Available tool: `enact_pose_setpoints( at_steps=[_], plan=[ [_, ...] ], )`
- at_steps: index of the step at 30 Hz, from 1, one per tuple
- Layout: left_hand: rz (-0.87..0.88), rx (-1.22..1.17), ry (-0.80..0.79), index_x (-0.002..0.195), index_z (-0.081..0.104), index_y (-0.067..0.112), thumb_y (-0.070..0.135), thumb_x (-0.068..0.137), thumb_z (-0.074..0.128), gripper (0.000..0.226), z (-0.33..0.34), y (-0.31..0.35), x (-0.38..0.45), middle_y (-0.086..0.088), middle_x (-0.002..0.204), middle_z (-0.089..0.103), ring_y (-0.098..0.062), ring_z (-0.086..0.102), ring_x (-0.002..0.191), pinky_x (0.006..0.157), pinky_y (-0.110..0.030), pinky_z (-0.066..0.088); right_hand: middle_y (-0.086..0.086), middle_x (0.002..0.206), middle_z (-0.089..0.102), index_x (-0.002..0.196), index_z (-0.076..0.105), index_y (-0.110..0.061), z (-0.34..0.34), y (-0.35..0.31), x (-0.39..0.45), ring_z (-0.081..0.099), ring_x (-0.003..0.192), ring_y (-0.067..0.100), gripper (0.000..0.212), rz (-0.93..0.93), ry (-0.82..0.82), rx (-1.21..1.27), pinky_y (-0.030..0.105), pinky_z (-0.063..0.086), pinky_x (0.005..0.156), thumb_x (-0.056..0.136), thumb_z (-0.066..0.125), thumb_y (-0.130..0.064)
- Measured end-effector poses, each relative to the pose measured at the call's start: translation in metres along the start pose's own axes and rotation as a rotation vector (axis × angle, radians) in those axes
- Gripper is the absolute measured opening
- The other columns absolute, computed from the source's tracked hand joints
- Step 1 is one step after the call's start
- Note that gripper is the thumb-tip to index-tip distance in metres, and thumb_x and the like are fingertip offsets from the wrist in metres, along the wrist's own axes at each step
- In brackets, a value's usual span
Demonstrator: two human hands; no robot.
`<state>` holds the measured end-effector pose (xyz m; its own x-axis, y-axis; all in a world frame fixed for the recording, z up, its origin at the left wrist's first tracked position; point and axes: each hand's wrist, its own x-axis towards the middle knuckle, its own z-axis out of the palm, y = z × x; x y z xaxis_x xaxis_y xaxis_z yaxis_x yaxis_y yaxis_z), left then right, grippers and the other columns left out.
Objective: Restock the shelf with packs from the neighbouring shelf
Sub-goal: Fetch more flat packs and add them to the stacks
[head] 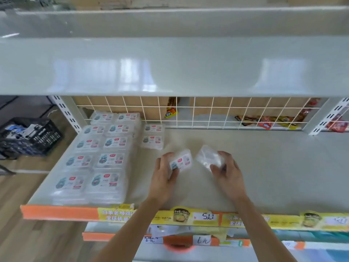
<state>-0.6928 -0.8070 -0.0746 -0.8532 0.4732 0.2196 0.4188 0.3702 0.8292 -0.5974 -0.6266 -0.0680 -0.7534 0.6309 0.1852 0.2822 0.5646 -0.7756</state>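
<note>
My left hand [165, 176] grips a small clear plastic pack [181, 161] with a white, red and teal label facing up, held above the middle of the shelf [264, 167]. My right hand [227, 173] grips a second clear pack [208, 157], turned so no label shows. The two packs are close together but apart. On the shelf's left part lie two columns of the same stacked packs [94, 159], and a short third column of two packs [153, 136] sits behind my left hand.
A white wire grid [207, 114] closes the shelf's back, with red and yellow snack bags [264, 122] behind it. Orange and yellow price strips [188, 217] line the front edge. A grey shelf [170, 67] hangs overhead. A black crate [28, 137] stands on the wooden floor at left.
</note>
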Motion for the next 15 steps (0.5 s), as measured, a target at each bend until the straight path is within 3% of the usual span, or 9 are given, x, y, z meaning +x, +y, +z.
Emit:
enact_pose_setpoints(
  at_steps=[3, 7, 9, 11, 15],
  plan=[
    [-0.026, 0.029, 0.015, 0.127, 0.041, 0.021, 0.015, 0.083, 0.065, 0.05, 0.0, -0.001, 0.0, 0.006, 0.118, 0.034, -0.017, 0.053, 0.1, 0.082, -0.019, 0.04, 0.017, 0.114, 0.046, 0.124, 0.052, -0.006, 0.003, 0.011, 0.004, 0.046, 0.101, 0.034, 0.048, -0.068, 0.142, -0.11, 0.044, 0.044, 0.089, 0.08, 0.069, -0.011],
    [-0.03, 0.138, -0.03, 0.13, 0.044, 0.019, 0.027, 0.069, 0.077, 0.069, 0.004, -0.001, -0.001, 0.005, 0.117, 0.024, -0.01, 0.034, 0.113, 0.095, -0.014, 0.028, 0.019, 0.112, 0.047, 0.115, 0.055, -0.014, 0.002, 0.015, 0.002, 0.044, 0.098, 0.035, 0.032, -0.216, 0.283, -0.276, 0.049, 0.045, 0.079, 0.083, 0.058, -0.019],
    [0.029, 0.192, -0.052, 0.127, 0.052, 0.02, 0.044, 0.07, 0.07, 0.065, 0.004, 0.001, -0.003, 0.001, 0.116, 0.029, -0.015, 0.031, 0.111, 0.097, -0.017, 0.028, 0.015, 0.113, 0.049, 0.11, 0.053, -0.018, 0.002, 0.009, 0.0, 0.043, 0.1, 0.03, 0.028, -0.37, 0.255, -0.346, 0.043, 0.043, 0.076, 0.083, 0.048, -0.026],
    [0.101, 0.227, -0.047, 0.12, 0.061, 0.021, 0.058, 0.072, 0.052, 0.061, 0.003, 0.0, -0.003, 0.0, 0.109, 0.042, -0.017, 0.034, 0.103, 0.094, -0.02, 0.03, 0.008, 0.114, 0.05, 0.107, 0.052, -0.018, 0.003, 0.0, -0.005, 0.045, 0.1, 0.026, 0.027, -0.549, 0.156, -0.293, 0.037, 0.045, 0.078, 0.081, 0.047, -0.021],
    [-0.01, -0.01, -0.063, 0.086, 0.065, 0.031, 0.048, 0.083, 0.044, 0.028, -0.004, 0.004, -0.002, 0.012, 0.086, 0.056, -0.015, 0.043, 0.094, 0.082, -0.012, 0.031, -0.008, 0.116, 0.044, 0.114, 0.048, -0.019, 0.007, -0.019, -0.017, 0.048, 0.104, 0.015, 0.039, -0.595, -0.042, -0.09, 0.018, 0.04, 0.09, 0.076, 0.045, -0.017]
  ],
)
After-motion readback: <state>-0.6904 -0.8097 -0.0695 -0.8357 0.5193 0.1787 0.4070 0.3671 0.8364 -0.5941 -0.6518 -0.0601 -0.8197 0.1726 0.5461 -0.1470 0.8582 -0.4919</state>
